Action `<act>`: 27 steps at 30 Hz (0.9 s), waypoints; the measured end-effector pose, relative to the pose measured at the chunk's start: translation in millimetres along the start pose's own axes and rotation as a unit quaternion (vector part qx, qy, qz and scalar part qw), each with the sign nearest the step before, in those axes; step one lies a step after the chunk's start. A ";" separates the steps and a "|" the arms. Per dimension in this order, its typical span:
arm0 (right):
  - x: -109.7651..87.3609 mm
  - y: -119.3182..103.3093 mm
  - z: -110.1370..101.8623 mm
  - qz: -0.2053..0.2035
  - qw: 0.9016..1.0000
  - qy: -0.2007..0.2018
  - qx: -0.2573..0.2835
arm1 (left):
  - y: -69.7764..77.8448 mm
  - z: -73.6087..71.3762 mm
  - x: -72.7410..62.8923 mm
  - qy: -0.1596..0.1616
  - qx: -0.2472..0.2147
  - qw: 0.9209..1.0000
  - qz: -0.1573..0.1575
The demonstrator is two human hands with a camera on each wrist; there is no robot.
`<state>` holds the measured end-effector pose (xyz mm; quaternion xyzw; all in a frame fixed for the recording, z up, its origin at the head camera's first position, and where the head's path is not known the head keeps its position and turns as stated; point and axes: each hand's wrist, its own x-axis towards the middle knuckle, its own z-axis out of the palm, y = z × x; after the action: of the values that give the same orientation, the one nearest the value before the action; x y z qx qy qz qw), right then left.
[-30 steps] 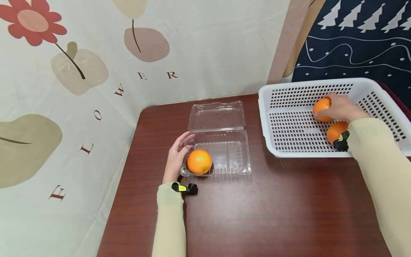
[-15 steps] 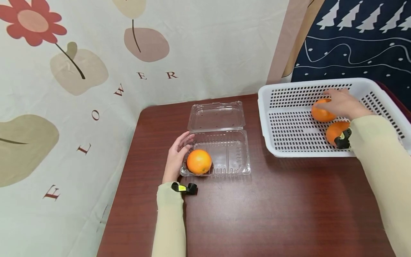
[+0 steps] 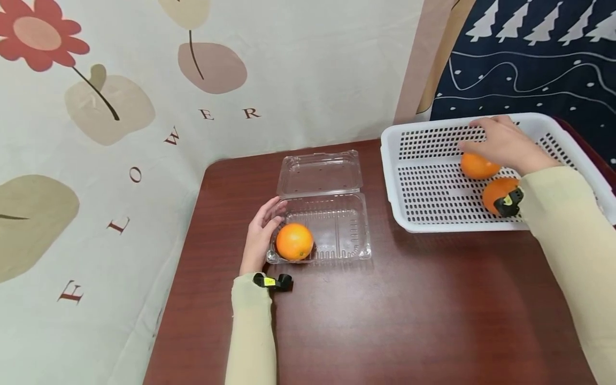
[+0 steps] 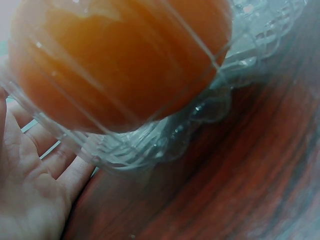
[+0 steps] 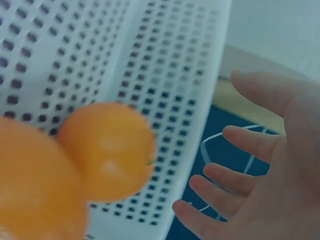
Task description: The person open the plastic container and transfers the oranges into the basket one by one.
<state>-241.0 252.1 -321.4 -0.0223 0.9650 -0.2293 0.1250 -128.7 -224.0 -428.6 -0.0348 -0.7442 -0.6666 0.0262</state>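
Note:
My left hand (image 3: 259, 235) rests at the left side of a clear plastic clamshell box (image 3: 337, 224), its fingers relaxed along the wall. Inside that box, in the front left corner, sits an orange (image 3: 294, 241); the left wrist view shows this orange (image 4: 120, 60) through the clear wall. My right hand (image 3: 510, 141) hovers over a white plastic basket (image 3: 391, 176), fingers spread and holding nothing. Below it in the basket lie a farther orange (image 3: 478, 166) and a nearer orange (image 3: 498, 193), partly hidden by the wrist camera. In the right wrist view the hand (image 5: 270, 165) is apart from both.
The box's lid (image 3: 320, 174) lies folded back behind its base. A dark red wooden table (image 3: 385, 315) carries everything. A pale printed cloth (image 3: 313, 69) hangs along the back and left, and a navy cloth with white trees (image 3: 524, 69) is behind the basket.
My right hand has let go of the farther orange and lifted up from it, its fingers opening. The left hand keeps its place by the box. The head view has shifted slightly.

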 end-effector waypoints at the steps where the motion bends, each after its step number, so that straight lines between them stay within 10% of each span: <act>1: -1.5 -3.2 -1.2 -0.005 1.000 0.003 0.000 | -0.1 0.0 0.1 0.000 0.000 1.000 0.001; 27: -59.8 -80.6 8.4 -0.181 0.981 0.066 0.023 | -1.5 -0.3 -2.3 0.004 0.001 1.000 0.002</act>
<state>-182.1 182.3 -278.8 -0.1788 0.9456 -0.2712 0.0174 -126.6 -224.5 -430.3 -0.0330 -0.7445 -0.6661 0.0306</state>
